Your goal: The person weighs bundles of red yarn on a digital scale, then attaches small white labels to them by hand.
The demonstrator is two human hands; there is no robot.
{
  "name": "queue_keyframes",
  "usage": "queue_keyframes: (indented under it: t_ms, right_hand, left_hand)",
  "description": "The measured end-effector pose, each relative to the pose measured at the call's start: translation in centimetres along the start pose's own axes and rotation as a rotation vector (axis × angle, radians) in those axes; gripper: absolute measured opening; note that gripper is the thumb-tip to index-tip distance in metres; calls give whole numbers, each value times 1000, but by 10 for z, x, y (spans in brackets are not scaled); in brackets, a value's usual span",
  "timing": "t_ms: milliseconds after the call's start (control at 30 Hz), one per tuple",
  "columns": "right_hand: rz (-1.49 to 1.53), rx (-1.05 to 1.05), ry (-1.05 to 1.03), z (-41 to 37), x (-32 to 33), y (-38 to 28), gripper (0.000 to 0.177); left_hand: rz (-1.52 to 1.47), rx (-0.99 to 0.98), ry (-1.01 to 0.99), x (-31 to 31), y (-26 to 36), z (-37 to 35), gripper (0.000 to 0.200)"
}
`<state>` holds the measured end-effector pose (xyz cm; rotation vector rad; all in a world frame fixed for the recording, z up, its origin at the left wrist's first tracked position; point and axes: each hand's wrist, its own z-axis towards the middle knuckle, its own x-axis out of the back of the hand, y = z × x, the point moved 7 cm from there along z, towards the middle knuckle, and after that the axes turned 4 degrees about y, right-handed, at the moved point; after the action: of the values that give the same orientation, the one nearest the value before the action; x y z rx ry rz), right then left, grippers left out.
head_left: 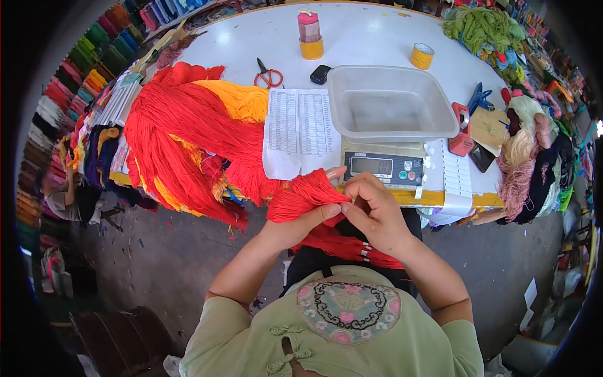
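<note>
White and round-edged, the bench (377,38) stands on a grey, littered floor (157,251), with shelves of coloured yarn (81,69) along the left wall. A heap of red and orange yarn (188,132) spills over its near left edge. A printed sheet (298,129) and a scale (383,164) bearing a clear tub (389,110) sit at the near edge. The red skein (301,195) is just off that edge, over the lap: bright, fine strands, fanned at the upper left end. Its long axis slants down to the right. The left hand (301,223) grips it from below, fingers closed; the right hand (375,210) pinches its strands, fingers closed too.
</note>
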<state>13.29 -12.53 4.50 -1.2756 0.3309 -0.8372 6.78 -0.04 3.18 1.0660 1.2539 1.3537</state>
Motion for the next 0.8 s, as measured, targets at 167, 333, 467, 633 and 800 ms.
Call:
queue_keyframes:
  t_ms: [167,333,467,633,800]
  right_hand:
    - [618,-425,-41,-8,-5,17,4]
    - [387,-304,-187,-13,-13,40,15]
    - [115,-274,-310,-34,18,25,19]
    - [114,-691,-343,-121,106,73,28]
    - [53,-1143,-21,-233,215,159,26]
  left_hand:
    - [-256,24,-60,-7,-2,1,56]
    - [-587,264,-111,-13,-23,-5,58]
    - [-189,544,-537,5,-19,-38,50]
    - [-843,4,236,165,13,-73,12]
    - [-761,-135,795,331,32,-122,10]
